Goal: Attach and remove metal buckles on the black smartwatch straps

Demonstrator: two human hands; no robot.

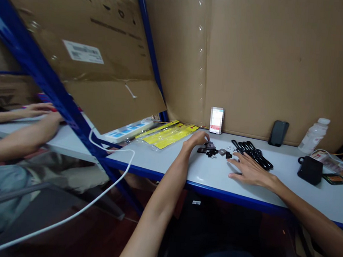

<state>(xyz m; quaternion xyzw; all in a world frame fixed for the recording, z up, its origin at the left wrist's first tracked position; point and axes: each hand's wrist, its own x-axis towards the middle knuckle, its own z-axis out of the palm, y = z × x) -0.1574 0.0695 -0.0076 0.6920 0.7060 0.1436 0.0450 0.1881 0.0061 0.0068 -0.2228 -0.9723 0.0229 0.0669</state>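
Observation:
My left hand (199, 139) is at the left end of a loose cluster of small dark parts (212, 152) on the table. Its fingers are bent and slightly apart over the parts, with nothing visible held in them. Right of the cluster, my right hand (250, 171) lies low over the tabletop with fingers spread, its fingertips close to a small black piece (229, 154). A grey diamond-shaped piece (222, 152) sits between the hands. Just beyond my right hand is a pile of glossy black handle-like pieces (261, 158), partly hidden by its fingers.
A lit phone (216, 120) and a dark phone (278, 133) lean against the cardboard wall (271, 65). At right are a bottle (314, 136) and black case (310, 170). Yellow packages (173, 136), a power strip (128, 131) and a white cable (104, 192) are left. Another person's arms (21, 138) show beyond the blue post.

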